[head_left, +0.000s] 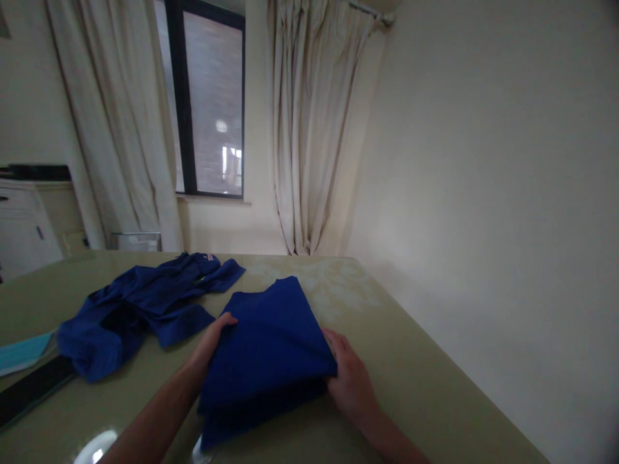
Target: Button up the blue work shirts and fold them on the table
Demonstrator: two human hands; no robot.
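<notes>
A folded blue garment (268,341) is held between my two hands over the green table, its near edge showing more than one layer. My left hand (213,341) grips its left side, with the thumb on top and the other fingers hidden by the cloth. At the right edge my right hand (345,367) is closed on the fabric near the front corner. Another blue garment (145,303) lies crumpled and spread out to the left of the folded one.
On the table (396,348), a light blue face mask (24,352) and a dark flat object (36,390) lie at the left. A wall (483,193) runs along the right side. Behind are curtains (314,129), a window (213,103) and a white cabinet (29,219).
</notes>
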